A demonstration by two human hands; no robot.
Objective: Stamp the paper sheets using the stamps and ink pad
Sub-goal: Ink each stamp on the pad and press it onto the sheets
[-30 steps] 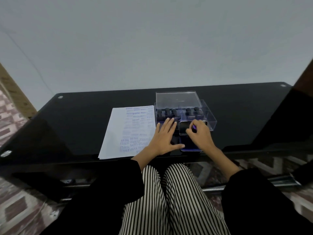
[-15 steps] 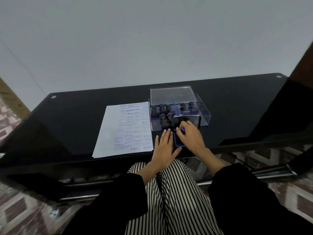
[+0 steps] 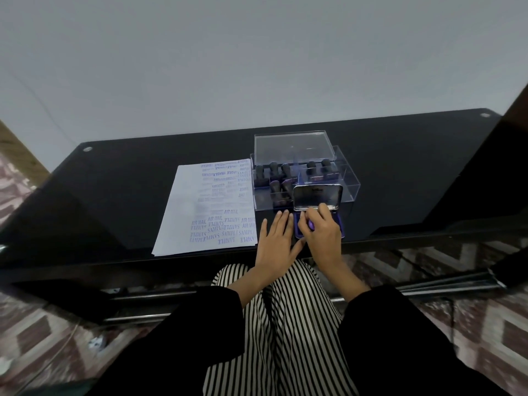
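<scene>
Head view: a dark glossy surface (image 3: pixel 128 195) stands against a pale wall. Near the middle of its near edge lies a stack of paper sheets (image 3: pixel 208 210), the top one covered in blue stamped words such as SAMPLE, AIR MAIL and FRAGILE, mostly along its right side and near end. Just right of the paper, further from the near edge, sits a clear plastic box (image 3: pixel 350 181) with compartments, its clear lid (image 3: pixel 294 147) lying behind it toward the far edge. Several dark stamps (image 3: pixel 275 168) stand upright in the box's left and rear compartments.

At the near edge, in front of the box, lies the ink pad (image 3: pixel 340 224), a blue-purple tray with its metal lid (image 3: pixel 317 197) tipped up and leaning back against the box.

The left hand (image 3: pixel 278 244) lies flat on the surface between the paper and the ink pad, fingers spread and straight, its grip apart and holding nothing; the thumb reaches toward the right hand. The right hand (image 3: pixel 323 232) rests over the ink pad, its grip closed around a purple stamp (image 3: pixel 311 224), of which only a small part shows between thumb and fingers. Whether the stamp touches the ink cannot be told.

Black sleeves and striped trousers fill the foreground.
</scene>
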